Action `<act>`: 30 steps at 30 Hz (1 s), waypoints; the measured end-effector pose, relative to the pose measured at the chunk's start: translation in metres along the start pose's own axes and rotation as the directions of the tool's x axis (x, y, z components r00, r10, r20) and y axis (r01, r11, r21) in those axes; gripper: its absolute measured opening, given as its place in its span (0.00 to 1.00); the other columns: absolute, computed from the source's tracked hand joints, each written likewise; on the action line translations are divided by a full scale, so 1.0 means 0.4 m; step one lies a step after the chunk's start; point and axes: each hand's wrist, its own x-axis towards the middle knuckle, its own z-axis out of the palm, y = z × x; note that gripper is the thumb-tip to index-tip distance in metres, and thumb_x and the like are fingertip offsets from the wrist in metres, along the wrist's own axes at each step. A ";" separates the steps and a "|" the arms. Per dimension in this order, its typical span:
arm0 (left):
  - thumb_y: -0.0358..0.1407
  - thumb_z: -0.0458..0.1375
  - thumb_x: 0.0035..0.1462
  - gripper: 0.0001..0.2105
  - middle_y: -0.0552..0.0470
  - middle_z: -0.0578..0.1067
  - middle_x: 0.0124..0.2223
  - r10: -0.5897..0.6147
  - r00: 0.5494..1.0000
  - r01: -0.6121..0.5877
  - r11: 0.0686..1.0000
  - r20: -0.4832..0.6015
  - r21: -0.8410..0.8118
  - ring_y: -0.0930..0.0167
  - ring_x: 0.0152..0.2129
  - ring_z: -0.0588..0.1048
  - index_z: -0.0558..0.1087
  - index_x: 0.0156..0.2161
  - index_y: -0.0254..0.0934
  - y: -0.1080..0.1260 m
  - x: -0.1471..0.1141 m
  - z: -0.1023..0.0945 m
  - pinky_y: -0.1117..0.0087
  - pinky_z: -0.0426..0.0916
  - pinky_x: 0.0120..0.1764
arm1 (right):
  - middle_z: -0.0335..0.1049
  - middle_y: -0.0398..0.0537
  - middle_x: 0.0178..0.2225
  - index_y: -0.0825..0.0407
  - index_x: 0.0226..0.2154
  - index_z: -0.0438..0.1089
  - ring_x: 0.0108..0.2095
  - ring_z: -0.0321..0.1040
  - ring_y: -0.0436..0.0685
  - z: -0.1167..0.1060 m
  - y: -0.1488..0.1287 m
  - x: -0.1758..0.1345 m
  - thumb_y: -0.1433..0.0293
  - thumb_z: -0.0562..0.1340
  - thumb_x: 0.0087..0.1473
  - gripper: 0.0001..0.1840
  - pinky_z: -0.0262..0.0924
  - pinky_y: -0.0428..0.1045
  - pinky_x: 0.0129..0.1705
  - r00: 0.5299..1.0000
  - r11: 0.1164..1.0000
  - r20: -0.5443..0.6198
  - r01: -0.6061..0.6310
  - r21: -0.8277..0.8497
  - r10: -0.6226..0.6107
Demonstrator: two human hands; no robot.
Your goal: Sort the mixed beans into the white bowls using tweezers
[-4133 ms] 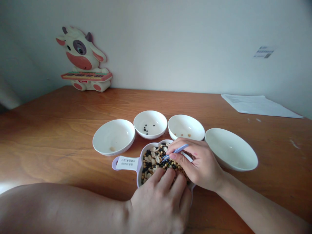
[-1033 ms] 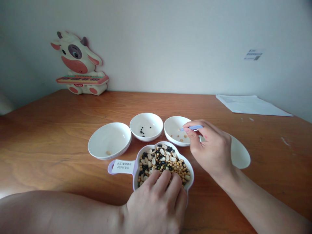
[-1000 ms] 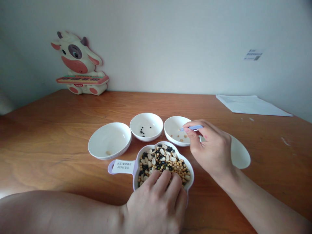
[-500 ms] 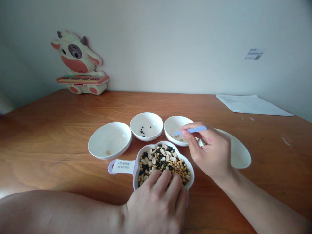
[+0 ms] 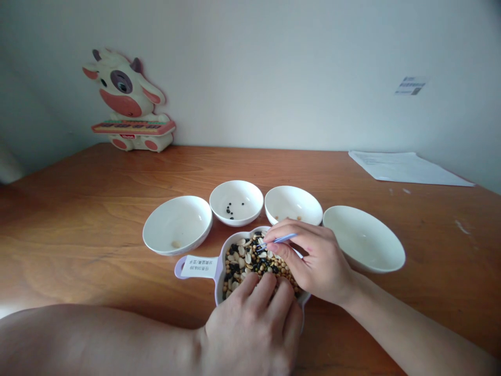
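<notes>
The right hand [image 5: 323, 261] pinches slim blue tweezers [image 5: 285, 238] over a scalloped lilac dish [image 5: 218, 282] of black beans [image 5: 234, 267], round yellow beans [image 5: 283, 266] and oval peanuts [image 5: 248, 258] on the grained wooden table [image 5: 254, 164]. The left hand [image 5: 254, 326] curls its fingers over the dish's near rim, grip hidden.

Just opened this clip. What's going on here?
A person's right hand holds blue-purple tweezers, their tips at the mixed peanuts and beans in a lilac-handled tray. The left hand lies over the tray's near side. Beyond it, four white bowls stand in an arc. From the left, the first has one tan piece, the second several black beans, the third some tan bits, partly hidden.
</notes>
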 end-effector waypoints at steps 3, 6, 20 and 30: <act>0.33 0.52 0.61 0.08 0.47 0.73 0.38 -0.001 1.000 0.001 1.000 -0.006 0.001 0.63 0.33 0.72 0.71 0.40 0.33 0.000 0.000 0.002 0.62 0.71 0.32 | 0.76 0.49 0.33 0.56 0.35 0.72 0.36 0.73 0.53 0.005 0.001 -0.001 0.80 0.60 0.57 0.07 0.70 0.50 0.40 1.000 1.000 -0.004 -0.011 0.003 0.011; 0.34 0.53 0.61 0.08 0.47 0.73 0.38 -0.008 1.000 0.008 1.000 -0.021 0.003 0.63 0.32 0.72 0.71 0.41 0.32 0.001 -0.001 0.006 0.63 0.71 0.31 | 0.76 0.49 0.33 0.56 0.35 0.72 0.36 0.74 0.53 0.005 0.000 0.001 0.81 0.60 0.57 0.07 0.70 0.50 0.41 1.000 1.000 -0.002 -0.008 0.007 0.008; 0.33 0.52 0.62 0.06 0.48 0.71 0.36 0.004 1.000 -0.004 1.000 0.003 -0.008 0.63 0.32 0.72 0.70 0.38 0.33 -0.001 -0.001 0.001 0.62 0.70 0.32 | 0.77 0.47 0.31 0.53 0.33 0.73 0.34 0.74 0.54 0.006 -0.001 0.004 0.79 0.58 0.58 0.09 0.71 0.50 0.38 0.999 1.000 -0.035 -0.016 -0.008 0.015; 0.34 0.52 0.62 0.05 0.49 0.69 0.36 -0.020 1.000 0.020 1.000 -0.008 0.007 0.65 0.29 0.69 0.68 0.38 0.34 0.002 -0.003 -0.002 0.63 0.66 0.27 | 0.76 0.47 0.29 0.53 0.32 0.71 0.32 0.74 0.54 -0.023 -0.012 0.018 0.81 0.59 0.56 0.09 0.69 0.48 0.35 0.971 0.960 -0.219 0.031 -0.278 -0.095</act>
